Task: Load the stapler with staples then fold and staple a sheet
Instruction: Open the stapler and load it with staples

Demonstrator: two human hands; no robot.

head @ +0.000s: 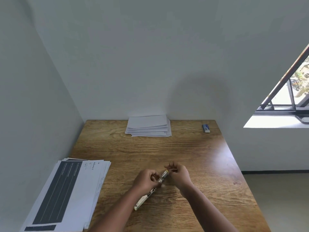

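Wooden table (192, 148) in white-walled corner, paper stacks (148, 126), window (291, 91)

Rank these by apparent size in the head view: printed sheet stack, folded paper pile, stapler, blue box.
1. Printed sheet stack, though it is nearest the camera.
2. Folded paper pile.
3. Stapler, partly hidden by hands.
4. Blue box.
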